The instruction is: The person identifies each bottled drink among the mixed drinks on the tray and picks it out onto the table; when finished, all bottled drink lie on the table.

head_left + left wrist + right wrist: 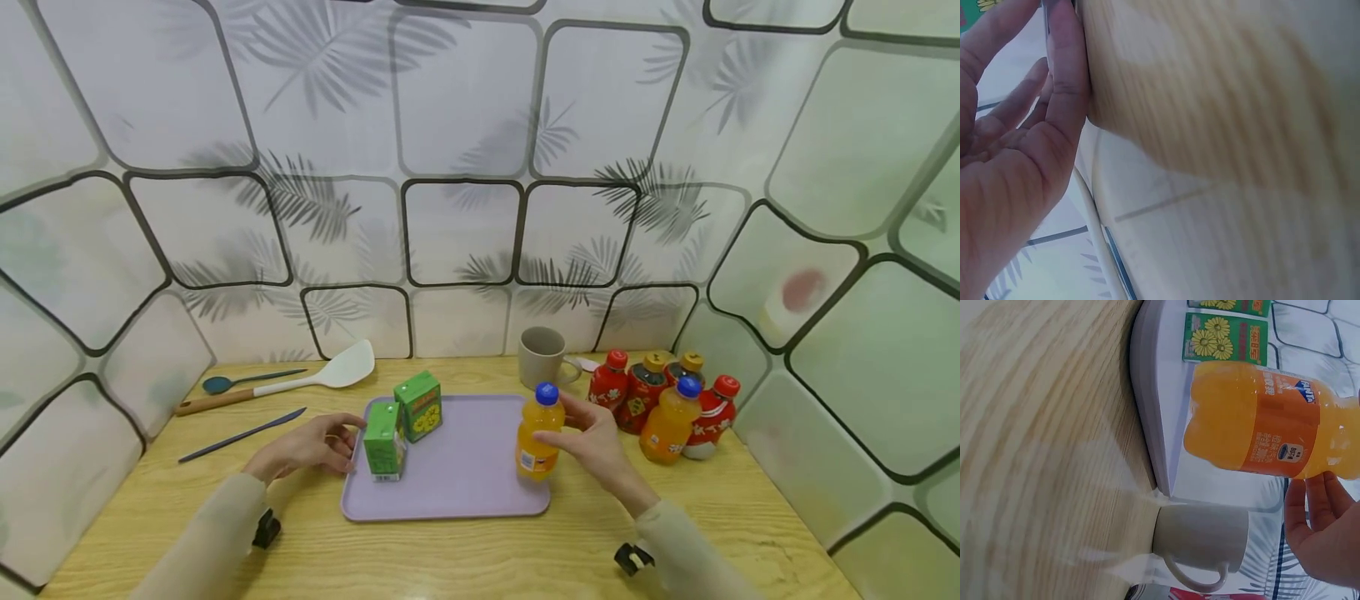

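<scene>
My right hand (pixel 597 442) holds an orange soda bottle (pixel 537 442) with a blue cap, thumb and fingers about its upper part. The bottle is upright over the right end of a lilac tray (pixel 465 492); in the right wrist view the orange soda bottle (pixel 1254 419) shows its label, and its base seems just off the tray. At the tray's left edge rests my left hand (pixel 311 446), its fingers loosely bent and touching the rim. Two green drink cartons (pixel 386 442) stand on the tray's left part, close to that hand.
Behind the tray's right corner stands a grey mug (pixel 542 357). Several bottles, among them another orange soda bottle (pixel 670 423) and a red-capped bottle (pixel 711 419), crowd the right side. A spatula (pixel 330 373), a dark spoon (pixel 225 383) and a blue knife (pixel 243 435) lie left.
</scene>
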Demonstrator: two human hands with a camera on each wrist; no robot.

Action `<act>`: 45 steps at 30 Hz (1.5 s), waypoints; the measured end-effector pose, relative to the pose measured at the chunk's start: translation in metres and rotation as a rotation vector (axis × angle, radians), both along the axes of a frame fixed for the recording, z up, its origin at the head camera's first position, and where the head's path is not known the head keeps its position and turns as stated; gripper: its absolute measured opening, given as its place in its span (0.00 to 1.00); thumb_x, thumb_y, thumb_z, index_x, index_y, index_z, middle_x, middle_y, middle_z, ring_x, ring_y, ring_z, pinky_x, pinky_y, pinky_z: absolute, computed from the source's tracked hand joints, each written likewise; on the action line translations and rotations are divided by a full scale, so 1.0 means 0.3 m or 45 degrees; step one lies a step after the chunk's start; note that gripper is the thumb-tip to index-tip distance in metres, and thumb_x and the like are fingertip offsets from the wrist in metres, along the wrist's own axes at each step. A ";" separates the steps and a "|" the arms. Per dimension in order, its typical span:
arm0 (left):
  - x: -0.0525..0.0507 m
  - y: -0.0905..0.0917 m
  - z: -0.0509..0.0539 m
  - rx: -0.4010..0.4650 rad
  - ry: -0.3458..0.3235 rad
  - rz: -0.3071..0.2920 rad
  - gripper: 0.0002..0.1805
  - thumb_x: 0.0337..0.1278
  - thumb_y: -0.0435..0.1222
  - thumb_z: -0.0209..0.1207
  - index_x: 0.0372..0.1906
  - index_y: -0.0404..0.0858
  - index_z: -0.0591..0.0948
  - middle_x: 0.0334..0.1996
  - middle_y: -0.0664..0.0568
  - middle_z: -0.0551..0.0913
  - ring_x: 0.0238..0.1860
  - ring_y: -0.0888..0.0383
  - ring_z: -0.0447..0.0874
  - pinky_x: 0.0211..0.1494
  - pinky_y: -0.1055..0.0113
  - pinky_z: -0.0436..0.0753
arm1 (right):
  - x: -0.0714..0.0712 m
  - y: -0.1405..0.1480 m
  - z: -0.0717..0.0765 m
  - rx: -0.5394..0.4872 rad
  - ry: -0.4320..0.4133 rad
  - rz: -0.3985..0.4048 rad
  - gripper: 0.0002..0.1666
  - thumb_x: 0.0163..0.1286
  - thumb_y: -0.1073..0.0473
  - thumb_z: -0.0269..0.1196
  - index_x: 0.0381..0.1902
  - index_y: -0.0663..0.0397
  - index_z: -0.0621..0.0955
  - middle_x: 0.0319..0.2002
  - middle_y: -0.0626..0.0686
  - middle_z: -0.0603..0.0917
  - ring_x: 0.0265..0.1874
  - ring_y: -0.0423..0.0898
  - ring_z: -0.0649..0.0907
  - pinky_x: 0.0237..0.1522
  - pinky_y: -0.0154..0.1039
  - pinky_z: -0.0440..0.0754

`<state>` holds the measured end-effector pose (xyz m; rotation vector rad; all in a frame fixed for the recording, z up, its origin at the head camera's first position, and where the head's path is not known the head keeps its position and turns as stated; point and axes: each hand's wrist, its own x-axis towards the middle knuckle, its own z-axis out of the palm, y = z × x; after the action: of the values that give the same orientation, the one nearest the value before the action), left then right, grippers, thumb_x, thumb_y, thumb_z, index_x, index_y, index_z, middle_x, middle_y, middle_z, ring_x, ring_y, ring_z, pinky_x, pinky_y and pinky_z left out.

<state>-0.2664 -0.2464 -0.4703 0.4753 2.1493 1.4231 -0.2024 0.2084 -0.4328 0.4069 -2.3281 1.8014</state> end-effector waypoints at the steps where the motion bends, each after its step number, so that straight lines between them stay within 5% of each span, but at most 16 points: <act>1: -0.001 -0.001 0.001 0.000 -0.003 -0.002 0.40 0.45 0.27 0.70 0.66 0.28 0.65 0.43 0.41 0.72 0.41 0.54 0.74 0.38 0.69 0.83 | -0.001 0.006 -0.003 -0.004 0.002 -0.016 0.36 0.53 0.62 0.75 0.62 0.54 0.79 0.51 0.58 0.86 0.43 0.42 0.85 0.49 0.40 0.84; 14: -0.003 -0.014 0.005 -0.019 -0.001 -0.014 0.41 0.45 0.27 0.70 0.66 0.27 0.64 0.44 0.40 0.72 0.41 0.53 0.74 0.39 0.70 0.82 | 0.001 0.074 0.007 -0.026 -0.091 -0.287 0.38 0.52 0.59 0.76 0.63 0.55 0.78 0.48 0.48 0.86 0.39 0.40 0.83 0.42 0.29 0.83; 24: 0.007 -0.016 -0.001 0.029 -0.016 -0.019 0.40 0.46 0.25 0.68 0.66 0.25 0.63 0.43 0.41 0.73 0.40 0.55 0.76 0.40 0.69 0.83 | 0.011 0.128 0.002 -0.053 -0.094 -0.377 0.39 0.53 0.55 0.76 0.64 0.53 0.77 0.50 0.43 0.85 0.41 0.35 0.83 0.45 0.25 0.82; 29: 0.006 -0.007 -0.001 0.016 -0.007 -0.013 0.39 0.45 0.24 0.68 0.65 0.26 0.64 0.43 0.41 0.73 0.40 0.55 0.75 0.39 0.70 0.83 | 0.016 0.157 0.000 -0.042 -0.086 -0.440 0.40 0.54 0.55 0.75 0.65 0.55 0.76 0.43 0.34 0.83 0.35 0.36 0.79 0.38 0.24 0.81; 34: 0.002 0.008 0.001 0.001 -0.014 -0.006 0.37 0.46 0.24 0.68 0.64 0.26 0.65 0.42 0.42 0.72 0.39 0.56 0.75 0.38 0.70 0.83 | 0.020 0.194 0.007 0.005 -0.129 -0.540 0.44 0.54 0.51 0.75 0.68 0.54 0.73 0.40 0.38 0.81 0.32 0.38 0.75 0.32 0.24 0.77; 45: -0.007 0.010 -0.004 0.011 -0.026 -0.003 0.37 0.45 0.23 0.68 0.63 0.26 0.65 0.42 0.41 0.73 0.39 0.55 0.75 0.39 0.70 0.83 | 0.019 0.244 0.000 0.093 -0.173 -0.687 0.47 0.52 0.48 0.76 0.69 0.54 0.72 0.58 0.57 0.80 0.34 0.35 0.75 0.31 0.20 0.76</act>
<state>-0.2683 -0.2434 -0.4716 0.4647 2.1265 1.4304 -0.1966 0.2816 -0.4328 -0.3213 -2.2934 1.5185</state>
